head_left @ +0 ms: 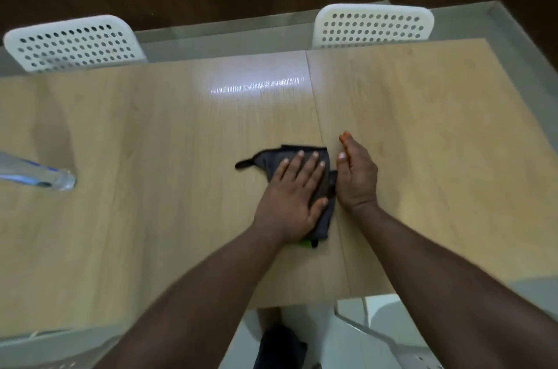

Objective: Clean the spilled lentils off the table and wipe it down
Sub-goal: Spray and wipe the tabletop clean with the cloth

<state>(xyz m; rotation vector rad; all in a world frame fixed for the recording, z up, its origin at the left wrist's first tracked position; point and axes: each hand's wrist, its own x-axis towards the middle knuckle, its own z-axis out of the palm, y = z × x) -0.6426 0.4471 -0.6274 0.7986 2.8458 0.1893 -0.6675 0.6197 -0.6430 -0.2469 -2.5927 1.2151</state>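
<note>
Pale wood-grain table (pixel 151 127) fills the view, two white perforated chairs (pixel 72 42) at its far edge and a clear bottle (pixel 36 177) at the left. Near the middle lies a dark grey cloth (pixel 305 154). The left hand (pixel 293 196) presses flat on it, fingers straight. The right hand (pixel 356 178) stands on edge just right of the cloth, fingers extended, holding nothing. No lentils are visible. Soft and limp, the cloth will likely bunch; a spread palm on top suits it best.
</note>
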